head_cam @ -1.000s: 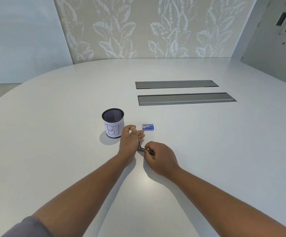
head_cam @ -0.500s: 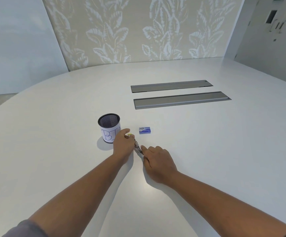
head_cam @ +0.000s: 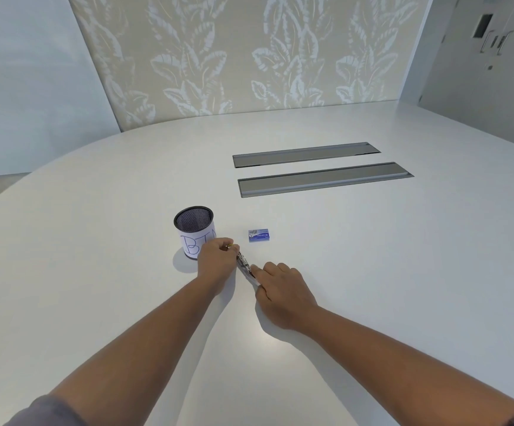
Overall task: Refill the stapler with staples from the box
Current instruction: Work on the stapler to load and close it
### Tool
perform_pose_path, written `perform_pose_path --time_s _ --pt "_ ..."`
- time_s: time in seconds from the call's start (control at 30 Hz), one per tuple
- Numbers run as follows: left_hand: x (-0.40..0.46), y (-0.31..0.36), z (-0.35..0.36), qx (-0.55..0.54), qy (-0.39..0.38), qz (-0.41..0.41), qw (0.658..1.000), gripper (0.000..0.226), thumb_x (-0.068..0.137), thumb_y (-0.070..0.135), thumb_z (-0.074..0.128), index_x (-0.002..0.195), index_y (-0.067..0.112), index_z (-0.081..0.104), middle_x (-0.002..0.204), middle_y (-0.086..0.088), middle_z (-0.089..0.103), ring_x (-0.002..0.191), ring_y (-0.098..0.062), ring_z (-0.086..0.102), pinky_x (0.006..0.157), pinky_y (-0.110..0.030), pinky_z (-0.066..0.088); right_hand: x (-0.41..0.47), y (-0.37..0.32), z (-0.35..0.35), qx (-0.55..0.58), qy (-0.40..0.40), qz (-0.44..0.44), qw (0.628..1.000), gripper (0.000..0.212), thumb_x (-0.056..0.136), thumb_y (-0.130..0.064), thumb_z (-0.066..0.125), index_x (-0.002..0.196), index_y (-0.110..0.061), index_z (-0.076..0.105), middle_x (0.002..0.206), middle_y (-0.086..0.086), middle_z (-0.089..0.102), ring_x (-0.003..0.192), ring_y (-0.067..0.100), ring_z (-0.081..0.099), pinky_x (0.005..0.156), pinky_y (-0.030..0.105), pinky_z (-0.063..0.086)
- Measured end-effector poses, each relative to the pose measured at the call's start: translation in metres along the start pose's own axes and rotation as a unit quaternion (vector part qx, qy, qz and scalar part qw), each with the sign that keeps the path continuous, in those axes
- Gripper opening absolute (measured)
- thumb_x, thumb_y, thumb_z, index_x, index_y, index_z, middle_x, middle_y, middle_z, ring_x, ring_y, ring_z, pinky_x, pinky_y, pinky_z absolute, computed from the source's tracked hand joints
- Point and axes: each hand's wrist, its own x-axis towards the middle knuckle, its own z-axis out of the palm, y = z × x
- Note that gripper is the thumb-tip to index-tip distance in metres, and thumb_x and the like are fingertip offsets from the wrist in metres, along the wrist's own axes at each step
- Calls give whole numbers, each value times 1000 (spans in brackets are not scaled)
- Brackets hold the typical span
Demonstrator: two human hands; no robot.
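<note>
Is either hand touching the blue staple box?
No, the staple box lies alone on the table, apart from both hands, which hold the stapler.

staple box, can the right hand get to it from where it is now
Probably yes: the staple box lies alone on the table beyond the right hand, nothing between them, though that hand grips the stapler.
</note>
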Motion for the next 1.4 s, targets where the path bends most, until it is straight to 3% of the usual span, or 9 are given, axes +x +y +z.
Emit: perform_pose_path --time_s 0.23,0.33,0.4,0.5,0.73,0.83,0.97,1.27,1.4 --pt "2 0 0 4 -13 -8 1000 20 91 18 72 110 11 71 96 -11 72 80 -21 64 87 -40 58 0 -1 -7 76 -9 28 997 49 85 -29 38 129 -27 58 104 -3 59 95 25 51 86 42 41" --pt "3 2 -3 2 -32 -9 999 19 91 15 74 108 9 72 88 -7 70 73 -17 62 72 -28 55 1 0 -9 96 -14 38 995 42 84 -28 47 124 -26 60 104 -3 61 96 24 52 88 41 42" --pt "3 5 -5 -2 -52 -19 998 17 90 12 74 107 8 71 84 -5 67 69 -14 61 62 -21 50 2 1 -12 112 -11 50 992 38 79 -31 48 114 -25 62 96 -4 62 91 25 53 85 40 43" --pt "4 8 -6 16 -83 -20 996 18 89 11 76 106 6 71 92 -7 69 77 -17 61 66 -24 50 2 0 -13 145 -3 62 988 34 74 -37 49 103 -26 62 79 -9 60 83 22 53 77 35 41" --pt "4 10 -4 101 -130 11 986 17 91 20 75 105 12 72 91 -5 69 71 -15 59 50 -22 43 2 1 -15 172 -15 56 983 48 80 -37 56 127 -30 60 67 -12 57 80 19 57 80 37 46" --pt "3 10 -5 114 -139 20 984 16 91 18 75 104 9 73 91 -7 70 72 -17 61 54 -23 46 2 1 -15 158 -17 47 986 46 81 -37 55 127 -29 58 65 -10 56 78 21 55 78 37 44" --pt "3 10 -6 126 -145 40 981 14 90 15 74 102 7 74 93 -11 72 77 -21 63 64 -30 51 2 1 -14 138 -1 40 990 17 79 -36 53 92 -26 47 60 -5 52 68 23 48 67 34 33" --pt "0 5 -6 205 -143 138 958 16 95 14 67 107 12 77 111 0 71 104 -15 64 88 -23 43 6 3 -11 135 -6 32 990 30 85 -46 48 103 -24 54 63 -2 56 71 23 52 68 36 40" --pt "-7 1 -3 251 -143 226 930 26 93 2 60 109 12 77 111 -4 69 104 -21 63 92 -34 49 6 4 -12 168 -11 59 984 44 87 -41 45 122 -18 57 69 -3 65 78 24 58 76 40 49"
